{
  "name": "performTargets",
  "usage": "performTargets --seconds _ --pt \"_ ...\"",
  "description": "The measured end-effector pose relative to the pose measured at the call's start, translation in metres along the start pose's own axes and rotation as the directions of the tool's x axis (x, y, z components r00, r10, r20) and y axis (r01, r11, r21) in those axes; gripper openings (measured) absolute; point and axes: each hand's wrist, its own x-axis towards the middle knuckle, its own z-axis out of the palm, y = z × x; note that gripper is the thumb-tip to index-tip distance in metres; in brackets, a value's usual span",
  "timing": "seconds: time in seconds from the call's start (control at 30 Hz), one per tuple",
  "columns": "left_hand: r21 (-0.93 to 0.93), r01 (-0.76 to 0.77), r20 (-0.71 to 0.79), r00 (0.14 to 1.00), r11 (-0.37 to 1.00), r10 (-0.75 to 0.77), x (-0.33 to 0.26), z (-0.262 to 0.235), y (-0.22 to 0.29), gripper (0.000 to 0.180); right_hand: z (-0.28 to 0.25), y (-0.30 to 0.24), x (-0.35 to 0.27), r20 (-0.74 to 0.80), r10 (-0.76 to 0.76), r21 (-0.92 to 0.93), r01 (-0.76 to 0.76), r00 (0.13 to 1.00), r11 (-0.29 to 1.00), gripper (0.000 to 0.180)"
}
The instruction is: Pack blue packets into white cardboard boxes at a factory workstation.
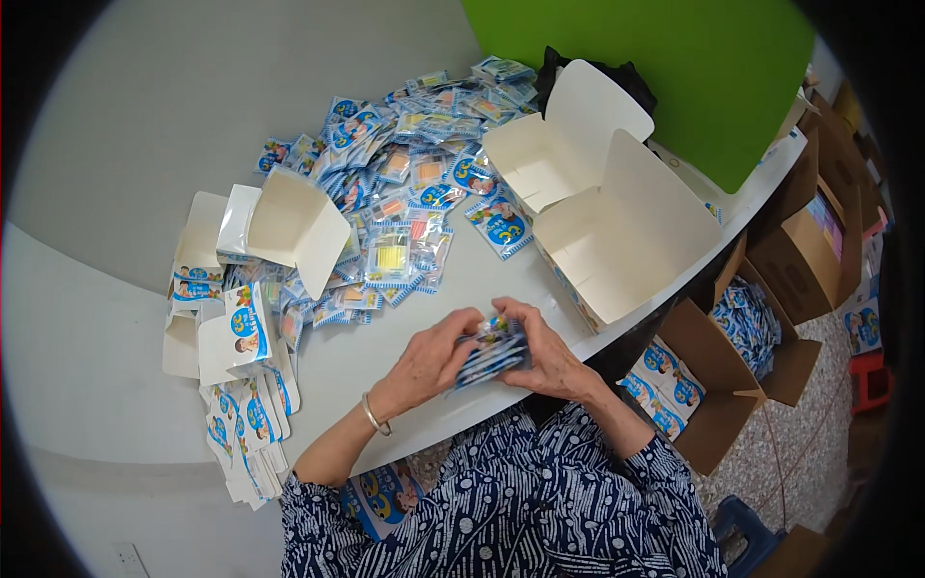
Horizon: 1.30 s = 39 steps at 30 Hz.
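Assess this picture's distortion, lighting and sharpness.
Head view: black corners, and the edge of the white tabletop looks bowed; head view: soft light, glints on heaped blue-and-clear plastic packets; head view: the blue-and-white packet stack between bare left hand and bare right hand looks slightly smeared.

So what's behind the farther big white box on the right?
A crinkly black thing, maybe a bag, peeks out past the raised flap of the white box, with a green panel beyond. The flap covers the black thing's middle, so that's hidden.
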Motion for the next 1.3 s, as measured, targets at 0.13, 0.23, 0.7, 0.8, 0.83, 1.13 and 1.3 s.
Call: performTargets --seconds 0.13,0.23,0.7,0.8,0.83,1.13,1.3 --pt "-0.090 0.021 0.093 0.996 0.996 -0.012 0.007 -0.014 -0.011 0.023 0.003 0.003 -0.002 0.031 0.073 0.071 -0.075 0.997 0.995 0.083" --pt "0.251 0.152 -0.246 0.965 0.956 -0.089 0.030 -0.050 -0.051 0.036 -0.001 -0.006 -0.001 0.036 0.044 0.013 -0.044 0.998 0.999 0.074" --pt "0.620 0.275 -0.499 0.861 0.735 0.098 0.071 -0.087 -0.104 0.018 -0.004 -0.001 -0.001 0.101 -0.040 -0.037 0.043 0.994 0.998 0.061" --pt "0.671 0.280 -0.546 0.814 0.687 0.201 0.097 -0.068 -0.093 0.017 -0.004 0.000 -0.002 0.088 -0.034 -0.043 0.037 0.996 0.998 0.062" --pt "0.671 0.276 -0.544 0.814 0.688 0.205 0.102 -0.058 -0.096 0.017 -0.004 0.000 -0.002 0.092 -0.025 -0.039 0.029 0.995 0.999 0.062" --pt "0.650 0.150 -0.350 0.929 0.745 0.118 0.099 -0.048 -0.113 0.028 -0.003 -0.003 -0.003 0.095 -0.013 -0.025 0.015 0.995 1.000 0.061" --pt "0.533 0.118 -0.403 0.906 0.838 0.129 0.084 -0.072 -0.075 0.029 -0.003 -0.004 -0.001 0.081 0.041 0.070 -0.047 0.996 0.996 0.061"
